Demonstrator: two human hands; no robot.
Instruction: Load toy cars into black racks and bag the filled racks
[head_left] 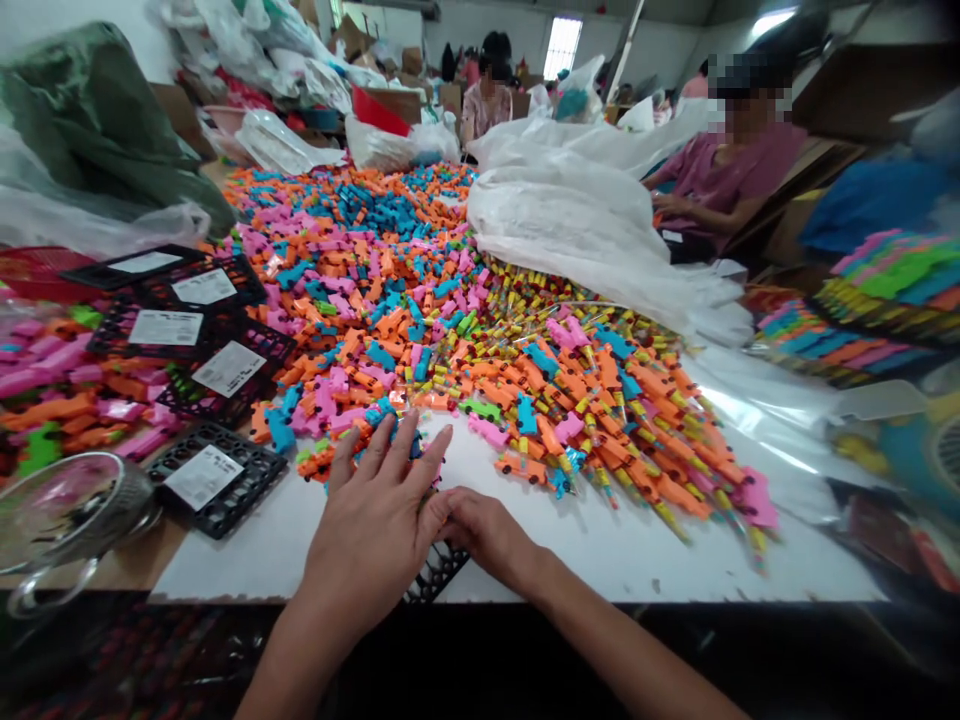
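Observation:
My left hand (375, 515) lies palm down with its fingers spread, over a black slotted plastic tray (436, 575) at the front of the white table. Small toy cars in orange and blue show around its fingertips. My right hand (491, 530) is beside it, its fingers bent and pressed together at my left thumb, just above the tray's right side. What these fingers hold, if anything, is hidden. Right of my hands lies a heap of orange toy cars fixed on candy-filled tubes (607, 430). Beyond my fingers spreads a big pile of loose toy cars (367, 270).
Several black trays with white labels (217, 475) lie at the left, beside a metal strainer (82, 510) and a red basket (37, 270). White plastic sheeting (562, 210) covers part of the pile. Two co-workers sit beyond the table. Stacked filled trays (847, 335) stand at the right.

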